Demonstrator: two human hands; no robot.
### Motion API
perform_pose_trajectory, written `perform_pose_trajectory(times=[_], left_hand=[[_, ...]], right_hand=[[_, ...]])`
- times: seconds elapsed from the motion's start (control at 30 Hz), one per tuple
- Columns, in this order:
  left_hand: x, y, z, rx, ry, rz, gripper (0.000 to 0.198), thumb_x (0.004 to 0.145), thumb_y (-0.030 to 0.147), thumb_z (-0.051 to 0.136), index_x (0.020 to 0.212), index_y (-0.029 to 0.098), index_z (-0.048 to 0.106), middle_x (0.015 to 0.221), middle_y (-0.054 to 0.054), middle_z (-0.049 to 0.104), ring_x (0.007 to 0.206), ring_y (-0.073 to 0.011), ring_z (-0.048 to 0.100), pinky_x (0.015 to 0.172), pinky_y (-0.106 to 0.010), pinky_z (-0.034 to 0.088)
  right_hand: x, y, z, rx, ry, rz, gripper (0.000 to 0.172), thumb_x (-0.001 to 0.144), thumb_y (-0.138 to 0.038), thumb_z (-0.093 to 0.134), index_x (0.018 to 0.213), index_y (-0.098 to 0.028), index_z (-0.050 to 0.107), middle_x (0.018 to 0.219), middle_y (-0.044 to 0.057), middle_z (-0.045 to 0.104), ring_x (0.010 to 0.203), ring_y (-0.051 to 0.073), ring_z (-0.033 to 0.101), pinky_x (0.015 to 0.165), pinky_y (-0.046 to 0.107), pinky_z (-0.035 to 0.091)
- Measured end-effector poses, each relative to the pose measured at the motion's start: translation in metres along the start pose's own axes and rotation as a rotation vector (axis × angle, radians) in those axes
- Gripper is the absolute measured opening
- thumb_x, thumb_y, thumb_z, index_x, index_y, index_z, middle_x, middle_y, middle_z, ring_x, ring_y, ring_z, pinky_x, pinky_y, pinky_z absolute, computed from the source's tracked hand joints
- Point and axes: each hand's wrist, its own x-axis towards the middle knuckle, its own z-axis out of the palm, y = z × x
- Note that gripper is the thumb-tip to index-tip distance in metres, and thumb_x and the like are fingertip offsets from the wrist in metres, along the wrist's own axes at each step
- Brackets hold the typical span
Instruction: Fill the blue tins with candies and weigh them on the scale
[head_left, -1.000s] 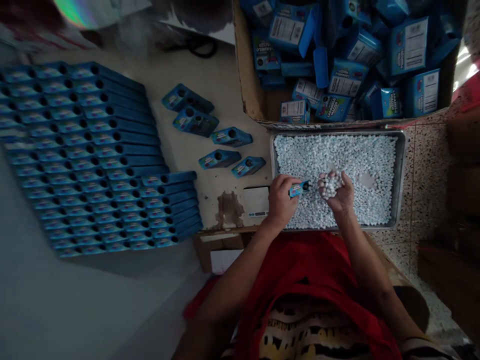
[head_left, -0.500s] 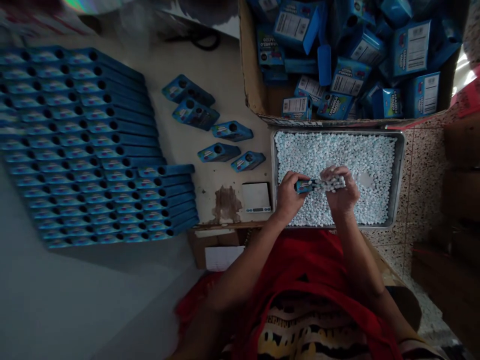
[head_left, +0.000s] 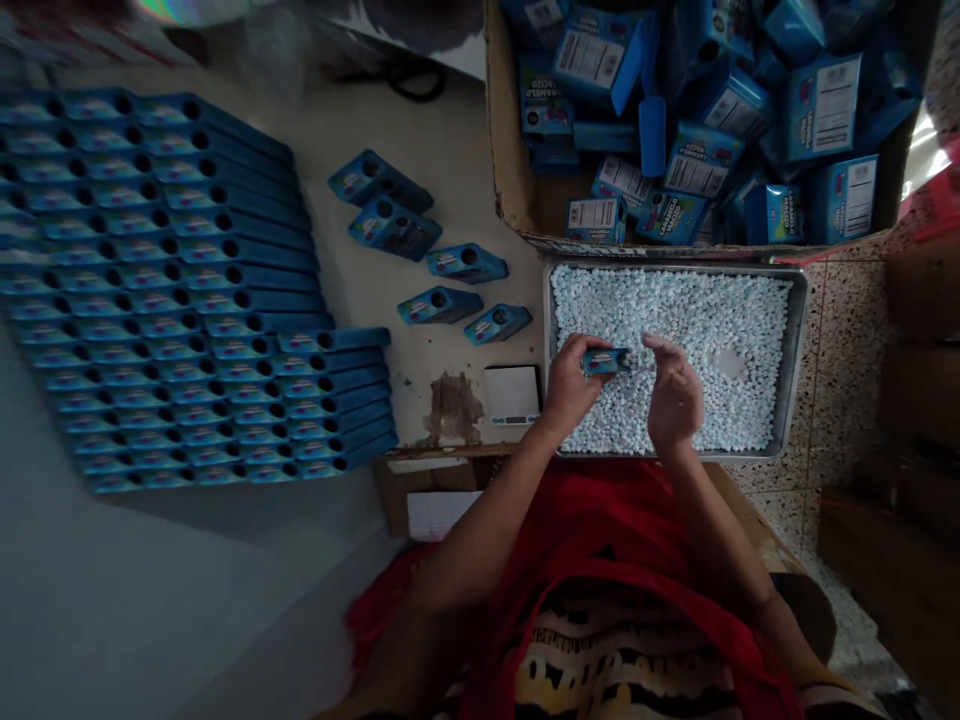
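Note:
My left hand (head_left: 571, 384) grips a small blue box (head_left: 604, 361) over a metal tray (head_left: 796, 352) filled with small white candies (head_left: 720, 320). My right hand (head_left: 673, 393) is beside the box's open end, fingers curled against it; whether candies are still in its palm is hidden. Both hands hover above the tray's near left part.
A cardboard carton (head_left: 510, 180) of loose blue boxes stands behind the tray. Rows of filled blue boxes (head_left: 180, 290) cover the table's left side, with several loose boxes (head_left: 439, 305) in between. A small white scale (head_left: 511, 394) sits left of the tray.
My right hand, earlier cupping a handful of candies, moved to the box's opening and the handful is no longer visible. The box rose slightly toward the tray's middle.

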Motion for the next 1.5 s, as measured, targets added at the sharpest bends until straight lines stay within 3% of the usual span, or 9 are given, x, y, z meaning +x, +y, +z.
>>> perform_pose_trajectory(times=[0.1, 0.2, 0.33, 0.5, 0.7, 0.87, 1.1, 1.27, 1.5], left_hand=[[0.005, -0.009, -0.014, -0.041, 0.005, -0.058, 0.038, 0.068, 0.007, 0.083, 0.102, 0.022, 0.074, 0.104, -0.002, 0.073, 0.1, -0.0212, 0.069, 0.094, -0.032, 0.054], [0.006, -0.015, -0.021, -0.11, -0.062, -0.051, 0.036, 0.069, 0.012, 0.085, 0.103, 0.022, 0.076, 0.106, -0.002, 0.072, 0.102, -0.0208, 0.069, 0.095, -0.031, 0.054], [0.002, -0.021, -0.022, -0.188, -0.11, -0.096, 0.036, 0.068, 0.016, 0.086, 0.102, 0.021, 0.077, 0.107, -0.003, 0.073, 0.103, -0.0206, 0.069, 0.097, -0.031, 0.053], [-0.004, -0.023, -0.03, -0.187, -0.061, -0.187, 0.038, 0.066, 0.02, 0.088, 0.102, 0.021, 0.077, 0.108, -0.003, 0.073, 0.103, -0.0218, 0.07, 0.096, -0.032, 0.056], [-0.003, -0.021, -0.035, -0.151, -0.058, -0.21, 0.041, 0.064, 0.019, 0.09, 0.103, 0.021, 0.079, 0.104, -0.003, 0.072, 0.099, -0.0215, 0.07, 0.093, -0.033, 0.055], [-0.006, -0.013, -0.032, -0.072, -0.088, -0.121, 0.04, 0.066, 0.017, 0.091, 0.103, 0.022, 0.08, 0.105, -0.003, 0.073, 0.102, -0.023, 0.071, 0.092, -0.033, 0.054], [-0.013, 0.001, -0.026, 0.115, -0.099, -0.018, 0.037, 0.069, 0.01, 0.089, 0.102, 0.022, 0.077, 0.105, -0.004, 0.072, 0.101, -0.0232, 0.071, 0.093, -0.034, 0.056], [-0.011, 0.003, -0.014, 0.169, -0.057, 0.003, 0.038, 0.069, 0.005, 0.085, 0.101, 0.023, 0.076, 0.106, -0.003, 0.072, 0.102, -0.0235, 0.071, 0.093, -0.035, 0.057], [-0.003, -0.018, -0.018, -0.175, -0.075, -0.149, 0.035, 0.067, 0.012, 0.082, 0.1, 0.022, 0.074, 0.113, -0.005, 0.078, 0.115, -0.0251, 0.073, 0.108, -0.04, 0.054]], right_hand=[[-0.021, 0.03, -0.045, -0.553, -0.066, -0.01, 0.028, 0.098, -0.051, 0.06, 0.1, -0.024, 0.068, 0.136, 0.013, 0.067, 0.133, 0.033, 0.06, 0.119, 0.058, 0.043], [-0.034, 0.063, -0.081, -1.069, -0.387, -0.057, 0.062, 0.092, -0.065, 0.069, 0.139, -0.025, 0.066, 0.165, 0.019, 0.045, 0.156, 0.042, 0.038, 0.125, 0.064, 0.034], [-0.004, 0.095, -0.085, -1.295, -0.604, -0.096, 0.067, 0.093, -0.063, 0.068, 0.149, -0.028, 0.064, 0.166, 0.018, 0.046, 0.155, 0.045, 0.038, 0.122, 0.061, 0.035], [0.061, 0.097, -0.055, -0.887, -0.261, 0.176, 0.043, 0.084, -0.056, 0.075, 0.11, -0.021, 0.074, 0.11, 0.012, 0.073, 0.107, 0.031, 0.067, 0.096, 0.044, 0.054], [0.053, 0.025, -0.017, 0.307, -0.033, 0.604, 0.041, 0.078, -0.063, 0.079, 0.083, -0.026, 0.062, 0.079, -0.001, 0.063, 0.069, 0.016, 0.059, 0.065, 0.029, 0.05], [0.029, -0.021, 0.02, 0.534, -0.085, 0.516, 0.041, 0.083, -0.058, 0.075, 0.068, -0.026, 0.056, 0.07, 0.0, 0.057, 0.071, 0.018, 0.056, 0.075, 0.034, 0.052], [0.02, -0.009, 0.043, 0.499, -0.078, 0.33, 0.045, 0.088, -0.043, 0.078, 0.057, -0.023, 0.052, 0.064, 0.0, 0.053, 0.068, 0.015, 0.052, 0.072, 0.03, 0.046], [0.03, 0.003, 0.027, 0.725, 0.203, 0.507, 0.047, 0.103, -0.049, 0.061, 0.065, -0.024, 0.051, 0.058, -0.004, 0.046, 0.058, 0.013, 0.049, 0.065, 0.027, 0.05], [0.041, 0.031, -0.065, 0.528, 0.375, 0.738, 0.021, 0.09, -0.036, 0.076, 0.082, -0.023, 0.061, 0.081, -0.003, 0.07, 0.071, 0.01, 0.066, 0.065, 0.021, 0.056]])
